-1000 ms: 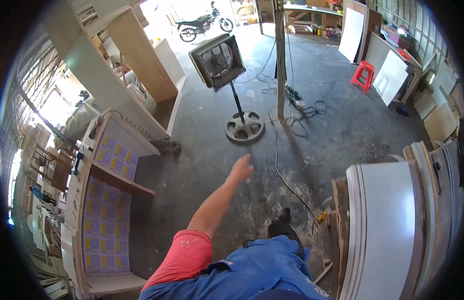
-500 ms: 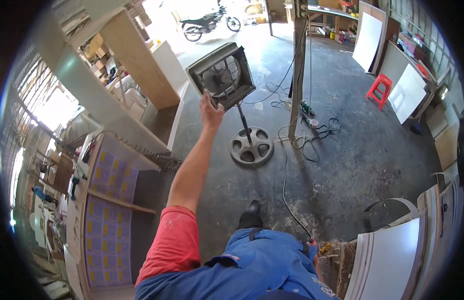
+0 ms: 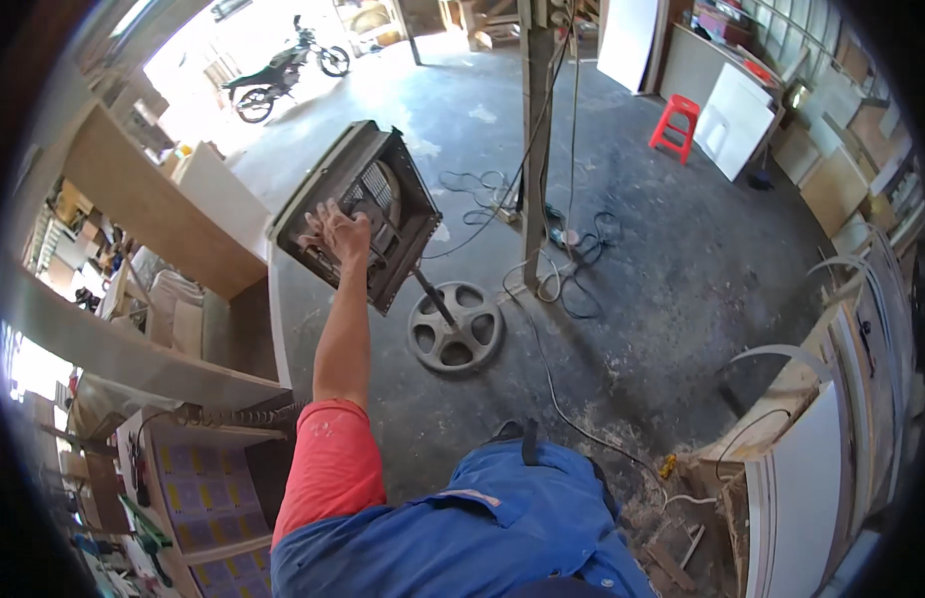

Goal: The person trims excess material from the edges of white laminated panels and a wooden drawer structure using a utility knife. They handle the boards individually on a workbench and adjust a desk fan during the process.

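Beside the fan (image 3: pixel 388 244), head view, only view to hand. Left hand (image 3: pixel 338 234) is up at the fan's boxy head, over the motor side. Fingers spread and slightly bent, thumb apart from the rest; nothing seen pinched. Looks like contact, but whether the palm bears on the frame or is just short of it, cannot tell. Right hand out of sight, its state unknown; left is clearly the nearer.

Key relation: the fan lies straight ahead of the left forearm, head right at the fingertips. Its long axis slants from the head, upper left, down the pole (image 3: pixel 435 297) to the round base (image 3: pixel 456 329), lower right. So the base sits off to the right of the hand and nearer the body. Base on the floor, apart from the hand. Head tilted, open side facing the wearer.

Around the fan: post (image 3: pixel 535 149) to its right, near; red stool (image 3: pixel 674 130) farther right, well apart; motorcycle (image 3: pixel 278 80) beyond it, up and left; cabinet (image 3: pixel 208 478) nearer the body, left of it; white panel (image 3: pixel 806 498) well right of it.
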`<state>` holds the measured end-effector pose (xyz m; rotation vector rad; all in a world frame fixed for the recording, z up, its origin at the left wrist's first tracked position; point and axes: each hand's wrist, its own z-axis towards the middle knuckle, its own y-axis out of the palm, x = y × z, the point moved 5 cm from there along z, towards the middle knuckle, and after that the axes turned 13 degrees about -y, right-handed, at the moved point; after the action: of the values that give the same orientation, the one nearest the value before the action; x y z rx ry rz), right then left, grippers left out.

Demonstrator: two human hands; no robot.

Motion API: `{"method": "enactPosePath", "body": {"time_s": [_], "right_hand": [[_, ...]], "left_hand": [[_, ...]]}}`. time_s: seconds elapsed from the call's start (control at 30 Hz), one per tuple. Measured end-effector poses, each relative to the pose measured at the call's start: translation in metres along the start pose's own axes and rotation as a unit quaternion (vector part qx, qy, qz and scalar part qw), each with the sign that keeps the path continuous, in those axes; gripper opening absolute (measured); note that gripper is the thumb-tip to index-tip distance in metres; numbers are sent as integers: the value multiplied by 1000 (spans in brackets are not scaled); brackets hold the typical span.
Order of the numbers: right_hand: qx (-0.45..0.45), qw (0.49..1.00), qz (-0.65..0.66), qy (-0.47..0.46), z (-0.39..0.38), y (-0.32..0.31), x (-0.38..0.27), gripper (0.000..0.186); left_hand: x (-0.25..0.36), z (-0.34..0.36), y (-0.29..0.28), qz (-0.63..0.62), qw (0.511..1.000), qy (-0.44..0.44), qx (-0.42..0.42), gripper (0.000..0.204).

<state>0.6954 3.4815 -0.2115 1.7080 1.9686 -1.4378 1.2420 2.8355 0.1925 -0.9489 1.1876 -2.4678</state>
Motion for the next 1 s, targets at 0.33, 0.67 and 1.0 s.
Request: {"method": "enactPosePath", "body": {"time_s": [0.33, 0.67, 1.0], "right_hand": [[30, 997, -24, 65, -47, 21, 2, 26], [144, 980, 70, 117, -131, 54, 11, 31], [299, 891, 137, 313, -254, 118, 50, 35]], "left_hand": [[-28, 33, 15, -205, 971, 96, 72, 38], [4, 43, 26, -301, 897, 296, 130, 29], [-66, -351, 215, 52, 812, 505, -287, 32]]}}
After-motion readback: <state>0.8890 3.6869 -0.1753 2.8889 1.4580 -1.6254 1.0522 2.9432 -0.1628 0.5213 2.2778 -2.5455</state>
